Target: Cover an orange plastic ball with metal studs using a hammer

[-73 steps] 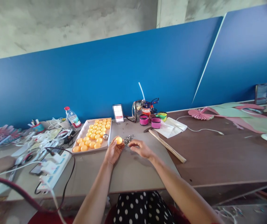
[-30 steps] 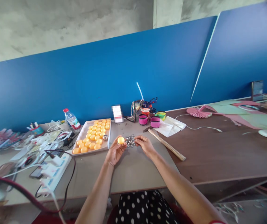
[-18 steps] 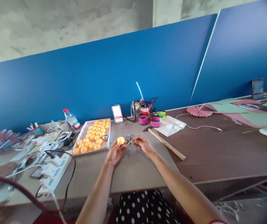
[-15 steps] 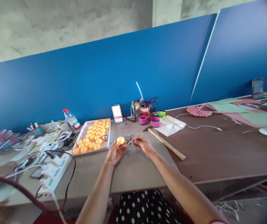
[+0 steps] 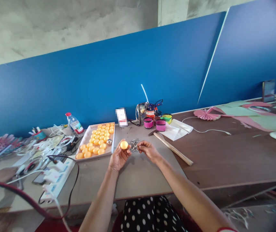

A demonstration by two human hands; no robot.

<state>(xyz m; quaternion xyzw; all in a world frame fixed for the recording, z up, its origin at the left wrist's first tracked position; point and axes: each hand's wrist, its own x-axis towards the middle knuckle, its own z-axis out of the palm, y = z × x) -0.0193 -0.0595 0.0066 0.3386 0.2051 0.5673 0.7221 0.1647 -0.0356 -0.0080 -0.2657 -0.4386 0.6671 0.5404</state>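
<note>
My left hand (image 5: 118, 158) holds up an orange ball (image 5: 124, 145) between thumb and fingertips. My right hand (image 5: 148, 150) sits just to its right, fingers pinched together at the edge of a small heap of shiny metal bits (image 5: 134, 144) on the grey table (image 5: 128, 180). What the pinch holds is too small to see. A shallow tray (image 5: 86, 135) with several more orange balls and one small silver piece (image 5: 109, 141) lies to the left of my hands.
A hammer (image 5: 174, 149) lies to the right, with pink cups (image 5: 160, 125), a white cloth (image 5: 176, 127) and a cable behind it. A water bottle (image 5: 74, 122), power strips (image 5: 57, 177) and tangled cords crowd the left. Pink paper fans (image 5: 206, 113) lie far right.
My left hand has lifted the orange ball from the table. My right hand went from resting beside the metal heap to pinching at its edge. The view shifted slightly.
</note>
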